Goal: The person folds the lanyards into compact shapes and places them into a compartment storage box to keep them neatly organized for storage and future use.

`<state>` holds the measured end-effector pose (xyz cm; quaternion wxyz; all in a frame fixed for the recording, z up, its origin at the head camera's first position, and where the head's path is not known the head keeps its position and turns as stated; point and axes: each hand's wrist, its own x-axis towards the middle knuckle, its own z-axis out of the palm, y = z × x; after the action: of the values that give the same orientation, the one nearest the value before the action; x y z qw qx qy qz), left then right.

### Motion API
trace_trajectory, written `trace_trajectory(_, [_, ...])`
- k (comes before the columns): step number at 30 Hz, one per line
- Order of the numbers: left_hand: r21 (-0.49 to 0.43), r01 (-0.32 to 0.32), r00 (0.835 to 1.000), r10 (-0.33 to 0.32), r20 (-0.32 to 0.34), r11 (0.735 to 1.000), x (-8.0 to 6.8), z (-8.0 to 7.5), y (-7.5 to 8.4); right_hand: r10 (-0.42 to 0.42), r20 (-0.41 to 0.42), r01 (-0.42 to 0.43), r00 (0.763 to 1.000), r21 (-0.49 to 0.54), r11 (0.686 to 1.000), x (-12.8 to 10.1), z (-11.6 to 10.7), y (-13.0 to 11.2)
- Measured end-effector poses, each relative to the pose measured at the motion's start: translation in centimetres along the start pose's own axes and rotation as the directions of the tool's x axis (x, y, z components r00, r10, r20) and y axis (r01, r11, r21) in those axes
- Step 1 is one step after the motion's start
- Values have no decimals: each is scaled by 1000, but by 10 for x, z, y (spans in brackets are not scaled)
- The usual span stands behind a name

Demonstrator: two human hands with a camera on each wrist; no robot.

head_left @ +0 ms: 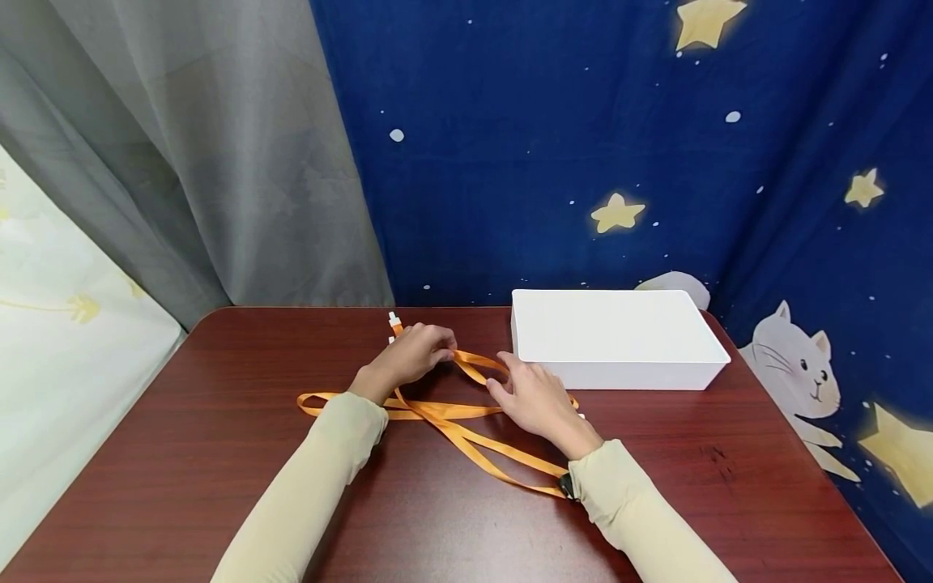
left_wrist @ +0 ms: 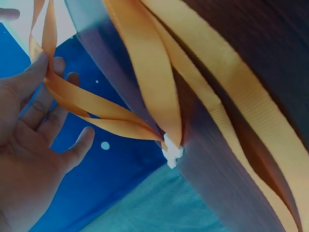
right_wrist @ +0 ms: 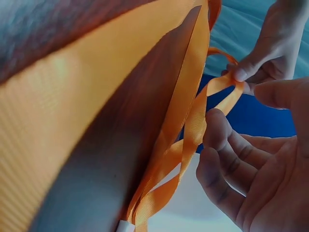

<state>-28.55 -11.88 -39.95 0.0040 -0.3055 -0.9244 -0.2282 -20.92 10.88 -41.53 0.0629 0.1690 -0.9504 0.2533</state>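
Note:
Orange lanyards lie in loose loops across the table, their flat straps crossing between the two forearms. My left hand pinches a raised strap between thumb and fingers. In the left wrist view, that strap runs from the left hand down to a white plastic clip. My right hand has its fingers spread and loosely bent, fingertips right at the same raised loop. The right wrist view has the right hand beside the strap, thumb apart from the fingers.
A white box stands at the back right of the brown table, just beyond the right hand. Behind the table hang a grey curtain and a blue starry curtain. A small black piece is by the right cuff.

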Motion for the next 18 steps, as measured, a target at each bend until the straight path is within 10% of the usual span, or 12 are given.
trace_trajectory(18, [-107,62,997,-56,57,992,2,-17,13,30,44,-31,999,7,1000,1,1,6])
